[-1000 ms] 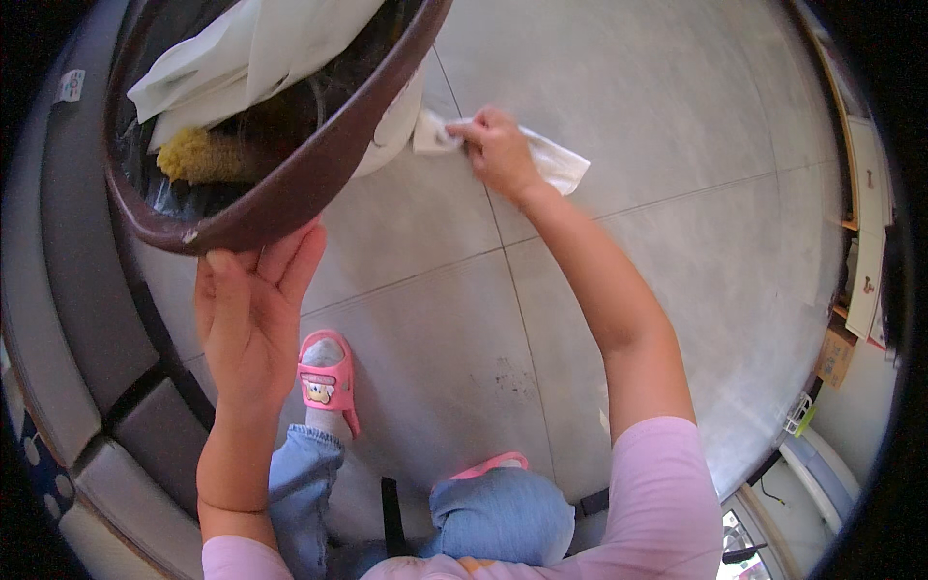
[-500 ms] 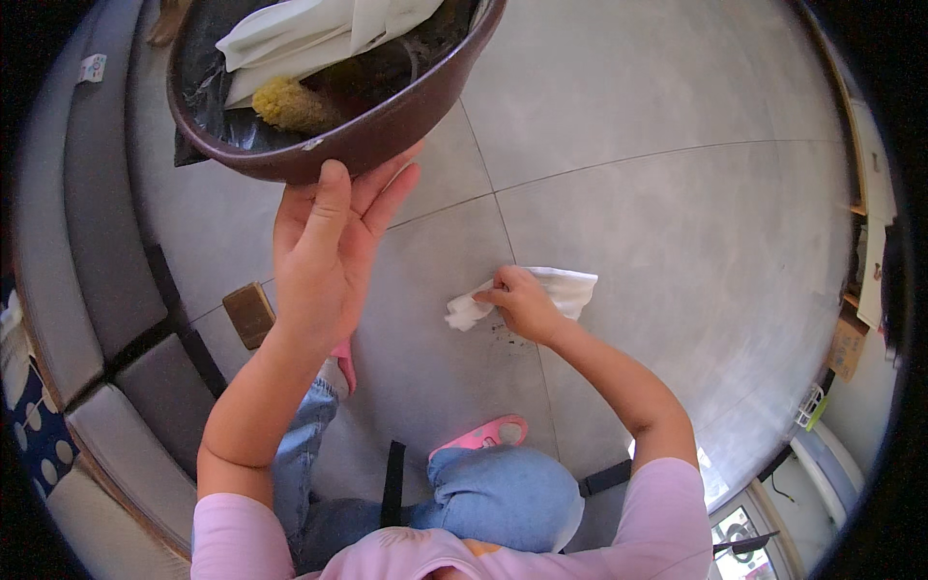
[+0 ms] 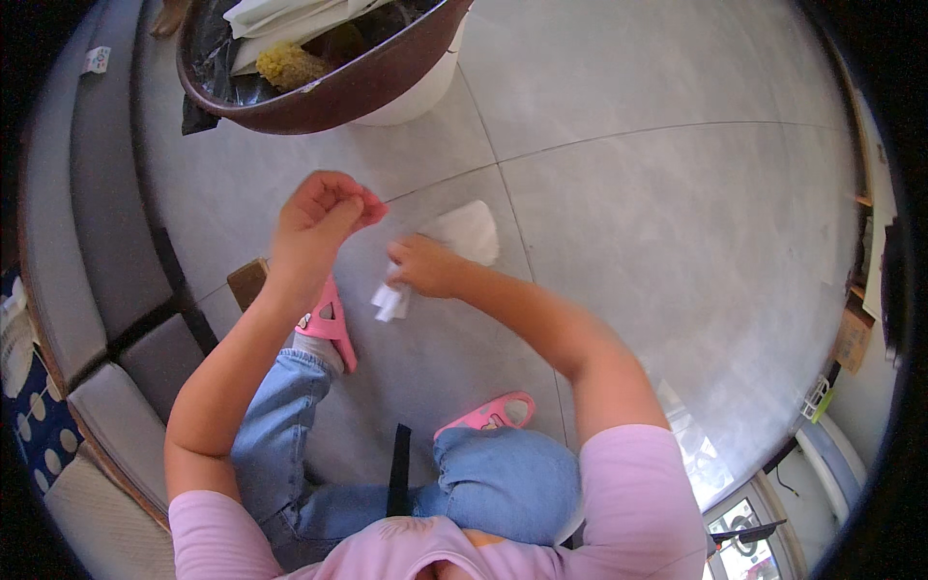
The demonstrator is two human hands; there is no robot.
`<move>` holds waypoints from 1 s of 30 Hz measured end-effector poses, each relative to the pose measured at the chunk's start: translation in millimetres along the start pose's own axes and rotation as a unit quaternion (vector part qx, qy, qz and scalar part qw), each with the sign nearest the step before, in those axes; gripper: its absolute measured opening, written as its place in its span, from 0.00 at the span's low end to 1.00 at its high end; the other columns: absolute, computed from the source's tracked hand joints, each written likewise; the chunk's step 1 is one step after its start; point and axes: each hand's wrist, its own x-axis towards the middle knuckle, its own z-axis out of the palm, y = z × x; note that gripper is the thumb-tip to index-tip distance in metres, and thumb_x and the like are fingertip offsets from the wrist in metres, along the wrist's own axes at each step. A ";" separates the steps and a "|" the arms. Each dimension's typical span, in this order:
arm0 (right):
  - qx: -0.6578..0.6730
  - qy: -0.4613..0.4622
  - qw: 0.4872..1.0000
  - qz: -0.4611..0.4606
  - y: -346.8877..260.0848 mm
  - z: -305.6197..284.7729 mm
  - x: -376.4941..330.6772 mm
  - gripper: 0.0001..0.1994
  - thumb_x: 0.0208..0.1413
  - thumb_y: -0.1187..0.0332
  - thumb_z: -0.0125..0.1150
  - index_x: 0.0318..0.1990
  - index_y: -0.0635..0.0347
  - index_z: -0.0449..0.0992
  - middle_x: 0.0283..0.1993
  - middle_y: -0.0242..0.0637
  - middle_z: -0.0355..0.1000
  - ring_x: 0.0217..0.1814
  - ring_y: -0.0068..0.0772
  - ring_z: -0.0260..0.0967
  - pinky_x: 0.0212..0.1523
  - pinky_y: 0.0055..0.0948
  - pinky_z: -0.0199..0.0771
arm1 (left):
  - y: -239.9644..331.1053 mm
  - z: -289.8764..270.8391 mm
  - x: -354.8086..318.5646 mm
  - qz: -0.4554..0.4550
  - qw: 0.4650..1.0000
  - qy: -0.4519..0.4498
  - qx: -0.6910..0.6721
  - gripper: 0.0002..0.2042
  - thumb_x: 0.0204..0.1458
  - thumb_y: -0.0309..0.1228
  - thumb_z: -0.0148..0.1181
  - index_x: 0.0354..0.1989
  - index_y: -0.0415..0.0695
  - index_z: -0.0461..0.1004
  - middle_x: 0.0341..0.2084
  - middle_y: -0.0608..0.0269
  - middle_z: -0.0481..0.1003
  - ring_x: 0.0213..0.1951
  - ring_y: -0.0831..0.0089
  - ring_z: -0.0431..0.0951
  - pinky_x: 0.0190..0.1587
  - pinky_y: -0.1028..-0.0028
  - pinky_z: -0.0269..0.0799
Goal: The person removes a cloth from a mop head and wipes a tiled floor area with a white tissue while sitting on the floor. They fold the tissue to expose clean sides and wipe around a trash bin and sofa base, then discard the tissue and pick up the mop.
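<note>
My right hand [image 3: 425, 265] grips a crumpled white tissue [image 3: 470, 232] just above the floor; part of the tissue hangs below the fingers and part spreads out behind them, blurred. My left hand [image 3: 327, 205] is in the air close by, its fingers curled in with nothing visible between them. Beyond it, apart from both hands, is a trash bin with a dark brown rim [image 3: 319, 112] and a white body [image 3: 416, 100]. Inside its black liner bag lie white paper [image 3: 280, 21] and a yellow, cob-like piece [image 3: 290, 66].
Grey tiles [image 3: 657, 242] make up the floor. A grey cushioned sofa [image 3: 82, 208] runs along the left. My pink clogs [image 3: 498, 414] are under me, and a small brown box [image 3: 248, 283] lies near the left one. Cabinets and a cardboard box [image 3: 853, 336] line the right.
My left hand has come off the bin's rim and drawn back, its fingers curling. My right hand has moved left with the tissue. Dark specks seen on the floor before no longer show.
</note>
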 end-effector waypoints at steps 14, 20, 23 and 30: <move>-0.046 0.115 0.958 0.257 -50.4 -105.1 -134.9 0.15 0.34 0.76 0.55 0.36 0.56 0.74 0.35 0.39 0.65 0.41 0.41 0.62 0.40 0.34 0.64 | -164.2 74.4 -54.5 0.130 0.844 -0.182 0.488 0.13 0.44 0.25 0.54 0.39 0.37 0.64 0.36 0.48 0.68 0.40 0.52 0.68 0.42 0.62 0.66; -0.114 0.142 0.946 0.268 -28.8 -79.8 -180.7 0.13 0.36 0.78 0.54 0.34 0.57 0.74 0.32 0.39 0.65 0.37 0.42 0.63 0.38 0.36 0.63 | -209.1 81.1 -49.3 0.126 0.853 -0.111 0.494 0.15 0.42 0.22 0.51 0.42 0.39 0.63 0.36 0.48 0.68 0.41 0.51 0.68 0.43 0.61 0.65; -0.079 0.131 0.943 0.295 -23.4 -89.5 -155.7 0.12 0.38 0.78 0.54 0.33 0.56 0.74 0.31 0.39 0.65 0.38 0.42 0.63 0.37 0.36 0.63 | -193.5 68.8 -47.5 0.138 0.901 -0.035 0.410 0.15 0.42 0.20 0.50 0.41 0.40 0.65 0.37 0.48 0.68 0.40 0.53 0.69 0.43 0.63 0.65; -0.130 0.184 0.958 0.177 -3.5 -99.3 -21.2 0.12 0.39 0.76 0.53 0.35 0.52 0.75 0.31 0.37 0.66 0.39 0.40 0.64 0.38 0.37 0.63 | -94.6 -27.2 6.3 0.136 0.830 0.040 0.539 0.17 0.40 0.18 0.49 0.42 0.43 0.67 0.37 0.50 0.70 0.37 0.53 0.71 0.40 0.64 0.67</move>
